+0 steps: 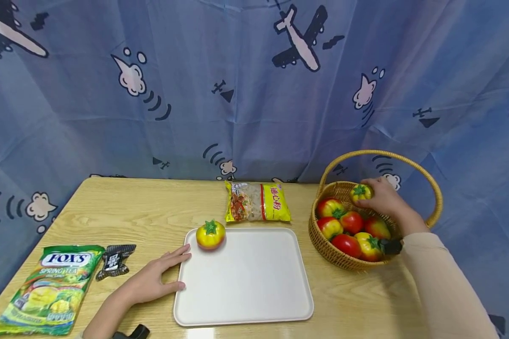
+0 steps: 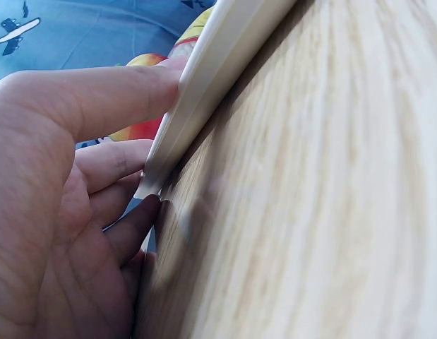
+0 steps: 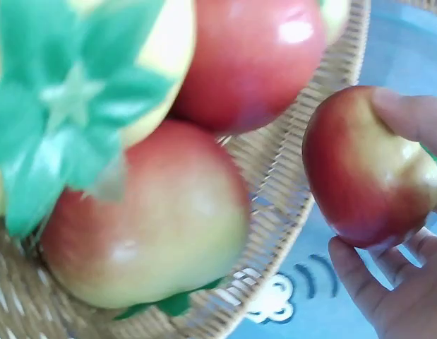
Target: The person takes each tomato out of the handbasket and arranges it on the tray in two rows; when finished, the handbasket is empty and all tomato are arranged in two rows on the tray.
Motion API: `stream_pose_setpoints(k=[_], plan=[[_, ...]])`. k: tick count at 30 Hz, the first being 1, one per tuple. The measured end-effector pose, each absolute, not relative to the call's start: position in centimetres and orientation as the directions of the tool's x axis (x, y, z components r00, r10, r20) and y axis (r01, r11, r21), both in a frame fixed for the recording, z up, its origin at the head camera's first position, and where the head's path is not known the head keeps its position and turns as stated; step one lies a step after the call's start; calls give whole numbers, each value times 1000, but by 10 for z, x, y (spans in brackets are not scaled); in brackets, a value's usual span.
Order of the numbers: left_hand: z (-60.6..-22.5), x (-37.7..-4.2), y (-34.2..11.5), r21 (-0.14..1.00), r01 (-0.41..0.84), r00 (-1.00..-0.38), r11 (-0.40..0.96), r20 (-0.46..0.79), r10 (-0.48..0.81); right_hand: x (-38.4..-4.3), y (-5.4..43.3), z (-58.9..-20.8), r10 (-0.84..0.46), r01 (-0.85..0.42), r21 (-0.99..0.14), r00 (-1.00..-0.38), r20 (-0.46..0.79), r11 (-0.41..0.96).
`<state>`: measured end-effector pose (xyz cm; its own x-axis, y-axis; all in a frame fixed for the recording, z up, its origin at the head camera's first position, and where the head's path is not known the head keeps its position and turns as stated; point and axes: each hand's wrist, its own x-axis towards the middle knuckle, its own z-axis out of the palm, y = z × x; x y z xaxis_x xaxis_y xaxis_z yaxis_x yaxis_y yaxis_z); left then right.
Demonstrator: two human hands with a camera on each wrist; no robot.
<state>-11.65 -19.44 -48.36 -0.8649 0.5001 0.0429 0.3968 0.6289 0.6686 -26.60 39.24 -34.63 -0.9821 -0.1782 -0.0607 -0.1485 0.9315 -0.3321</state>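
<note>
Red-and-yellow fruit (image 3: 370, 169) gripped by the right hand (image 1: 383, 197) at the far side of the basket (image 1: 335, 254).
Near left, the left hand (image 1: 154, 280) has its fingers extended, touching the edge of the smooth, pale, round-cornered tray (image 1: 246, 287); a push there could slide it and roll the leaf-capped fruit (image 1: 210, 237) at its far left corner. Farther right, the held piece looks rounded and glossy, so a loose grip could let it slip against the woven wicker rim.

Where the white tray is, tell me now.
In the head view, the white tray lies low centre, between the left hand and the wicker basket.
</note>
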Motion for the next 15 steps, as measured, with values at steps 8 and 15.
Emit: stream_pose_setpoints(k=[8,15], plan=[[-485,-114,-197,668,387,-872,635,40,488,-254,369,-336,-251,-232,-357,-968,-6,905],[-485,-116,-196,668,385,-869,636,32,493,-242,352,-328,-288,-282,-391,-957,44,876]])
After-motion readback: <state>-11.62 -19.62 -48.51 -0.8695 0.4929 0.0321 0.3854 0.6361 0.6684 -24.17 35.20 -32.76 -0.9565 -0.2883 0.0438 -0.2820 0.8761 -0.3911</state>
